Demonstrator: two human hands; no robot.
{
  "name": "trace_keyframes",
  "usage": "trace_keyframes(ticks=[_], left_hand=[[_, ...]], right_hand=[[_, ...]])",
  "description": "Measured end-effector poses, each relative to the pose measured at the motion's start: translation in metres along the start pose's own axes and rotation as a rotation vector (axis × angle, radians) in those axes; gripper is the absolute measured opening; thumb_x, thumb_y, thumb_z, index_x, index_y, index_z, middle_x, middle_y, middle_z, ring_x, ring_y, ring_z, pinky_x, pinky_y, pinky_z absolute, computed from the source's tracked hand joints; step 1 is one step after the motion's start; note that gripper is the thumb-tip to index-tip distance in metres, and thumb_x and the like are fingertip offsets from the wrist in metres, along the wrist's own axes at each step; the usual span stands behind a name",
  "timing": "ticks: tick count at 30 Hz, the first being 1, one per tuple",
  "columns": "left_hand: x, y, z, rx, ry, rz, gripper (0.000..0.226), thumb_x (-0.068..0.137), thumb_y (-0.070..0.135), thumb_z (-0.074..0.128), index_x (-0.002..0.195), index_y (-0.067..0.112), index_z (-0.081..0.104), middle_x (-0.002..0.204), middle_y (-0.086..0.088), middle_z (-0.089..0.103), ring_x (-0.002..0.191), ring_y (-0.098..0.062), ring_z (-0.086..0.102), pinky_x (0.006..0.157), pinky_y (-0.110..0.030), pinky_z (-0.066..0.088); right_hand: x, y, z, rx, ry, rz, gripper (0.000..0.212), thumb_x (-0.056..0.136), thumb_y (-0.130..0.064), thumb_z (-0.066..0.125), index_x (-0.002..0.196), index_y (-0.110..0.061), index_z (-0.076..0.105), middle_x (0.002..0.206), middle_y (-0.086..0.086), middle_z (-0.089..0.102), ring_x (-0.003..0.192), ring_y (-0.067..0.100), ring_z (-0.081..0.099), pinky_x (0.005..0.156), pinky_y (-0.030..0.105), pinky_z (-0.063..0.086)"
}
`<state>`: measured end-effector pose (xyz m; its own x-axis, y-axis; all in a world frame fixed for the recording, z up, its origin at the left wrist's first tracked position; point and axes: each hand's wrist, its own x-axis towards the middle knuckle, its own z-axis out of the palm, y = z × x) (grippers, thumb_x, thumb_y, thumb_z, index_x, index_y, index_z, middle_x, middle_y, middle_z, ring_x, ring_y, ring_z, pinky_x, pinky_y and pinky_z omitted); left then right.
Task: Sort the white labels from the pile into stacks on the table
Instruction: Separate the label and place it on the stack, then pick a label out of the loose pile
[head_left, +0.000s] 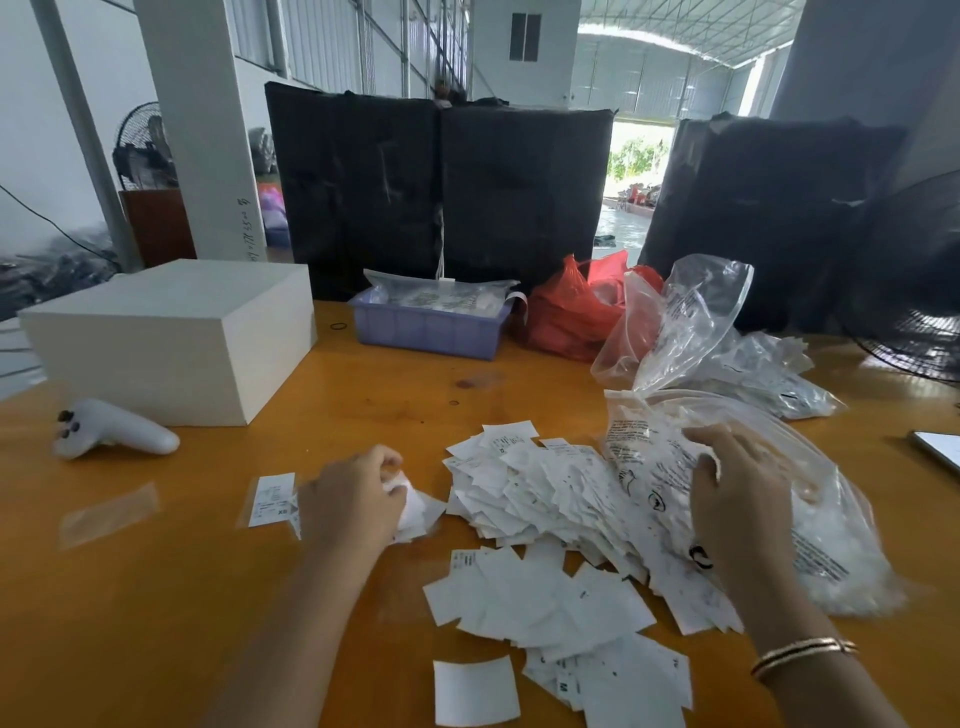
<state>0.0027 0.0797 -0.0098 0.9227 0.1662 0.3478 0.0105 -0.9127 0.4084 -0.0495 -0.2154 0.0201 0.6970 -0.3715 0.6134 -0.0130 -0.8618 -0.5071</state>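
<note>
Labels pile (540, 499) sits centre-near on orange surface (363, 395), spilling from clear bag (769, 519) at right. Left hand (353, 504) pinches a few labels left of pile; right hand (737, 483) rests spread on bag. Single label (271, 499) lies further left.

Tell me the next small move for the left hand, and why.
Probably set the labels it grips down by the lone label lying to its left. The left hand is curled round a few white labels, apart from the pile, and a stack seems begun there.
</note>
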Motion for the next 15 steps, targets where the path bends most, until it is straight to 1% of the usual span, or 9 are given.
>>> trace_keyframes(ticks=[1, 2, 4, 5, 9, 11, 12, 13, 15], left_hand=[[0.0, -0.001, 0.003, 0.063, -0.003, 0.001, 0.033, 0.089, 0.037, 0.062, 0.121, 0.035, 0.054, 0.122, 0.01, 0.06, 0.11, -0.015, 0.053, 0.088, -0.031, 0.043], [-0.001, -0.001, 0.005, 0.094, 0.004, 0.007, 0.037, 0.089, 0.038, 0.062, 0.125, 0.036, 0.052, 0.129, 0.009, 0.054, 0.119, -0.016, 0.047, 0.094, -0.032, 0.04], [-0.003, 0.002, 0.007, 0.088, 0.029, 0.037, 0.04, 0.089, 0.04, 0.06, 0.128, 0.036, 0.051, 0.135, 0.008, 0.048, 0.124, -0.017, 0.04, 0.097, -0.032, 0.038], [-0.003, 0.004, 0.007, 0.065, 0.04, 0.051, 0.038, 0.09, 0.04, 0.059, 0.127, 0.036, 0.052, 0.135, 0.008, 0.048, 0.124, -0.017, 0.039, 0.096, -0.032, 0.038], [-0.005, 0.012, 0.008, -0.024, 0.067, 0.111, 0.031, 0.09, 0.04, 0.058, 0.121, 0.035, 0.057, 0.13, 0.009, 0.052, 0.121, -0.016, 0.041, 0.095, -0.032, 0.039], [-0.007, 0.015, 0.008, -0.063, 0.078, 0.143, 0.029, 0.09, 0.038, 0.059, 0.119, 0.033, 0.06, 0.127, 0.009, 0.054, 0.118, -0.015, 0.042, 0.094, -0.033, 0.042], [-0.008, 0.016, 0.009, -0.078, 0.083, 0.161, 0.028, 0.09, 0.037, 0.059, 0.117, 0.032, 0.061, 0.125, 0.009, 0.055, 0.117, -0.015, 0.043, 0.093, -0.033, 0.042], [-0.009, 0.017, 0.009, -0.092, 0.087, 0.178, 0.027, 0.09, 0.036, 0.06, 0.116, 0.031, 0.062, 0.124, 0.009, 0.056, 0.116, -0.015, 0.043, 0.092, -0.033, 0.042], [-0.011, 0.021, 0.009, -0.117, 0.093, 0.217, 0.024, 0.09, 0.034, 0.061, 0.113, 0.029, 0.064, 0.122, 0.009, 0.058, 0.116, -0.015, 0.044, 0.091, -0.031, 0.041]], right_hand=[[0.003, 0.007, 0.0, -0.092, -0.085, 0.067, 0.033, 0.092, -0.002, 0.049, 0.122, -0.01, 0.059, 0.127, 0.014, 0.059, 0.107, 0.032, 0.058, 0.092, 0.051, 0.048], [0.004, 0.013, 0.001, -0.183, -0.181, 0.126, 0.038, 0.094, -0.003, 0.045, 0.13, -0.011, 0.053, 0.132, 0.015, 0.056, 0.112, 0.033, 0.056, 0.095, 0.051, 0.045], [0.004, 0.017, 0.002, -0.33, -0.33, 0.192, 0.044, 0.094, -0.004, 0.04, 0.137, -0.014, 0.045, 0.131, 0.015, 0.057, 0.115, 0.033, 0.054, 0.096, 0.045, 0.043], [0.003, 0.017, 0.004, -0.357, -0.355, 0.194, 0.045, 0.094, -0.003, 0.04, 0.137, -0.015, 0.044, 0.127, 0.015, 0.06, 0.112, 0.033, 0.055, 0.093, 0.042, 0.043], [0.003, 0.018, 0.005, -0.299, -0.279, 0.177, 0.044, 0.09, 0.003, 0.045, 0.13, -0.013, 0.056, 0.113, 0.016, 0.066, 0.101, 0.034, 0.059, 0.085, 0.039, 0.047], [0.003, 0.021, 0.006, -0.222, -0.22, 0.167, 0.039, 0.089, 0.004, 0.048, 0.122, -0.009, 0.063, 0.104, 0.015, 0.067, 0.085, 0.031, 0.057, 0.079, 0.037, 0.047], [0.003, 0.022, 0.006, -0.189, -0.198, 0.161, 0.035, 0.089, 0.004, 0.05, 0.118, -0.008, 0.065, 0.1, 0.014, 0.068, 0.078, 0.027, 0.054, 0.079, 0.038, 0.048], [0.002, 0.023, 0.006, -0.165, -0.18, 0.155, 0.032, 0.089, 0.003, 0.052, 0.115, -0.008, 0.067, 0.096, 0.013, 0.068, 0.076, 0.025, 0.051, 0.083, 0.041, 0.048], [0.001, 0.024, 0.006, -0.135, -0.129, 0.13, 0.028, 0.089, 0.0, 0.055, 0.111, -0.01, 0.069, 0.095, 0.012, 0.068, 0.085, 0.028, 0.054, 0.092, 0.045, 0.041]])
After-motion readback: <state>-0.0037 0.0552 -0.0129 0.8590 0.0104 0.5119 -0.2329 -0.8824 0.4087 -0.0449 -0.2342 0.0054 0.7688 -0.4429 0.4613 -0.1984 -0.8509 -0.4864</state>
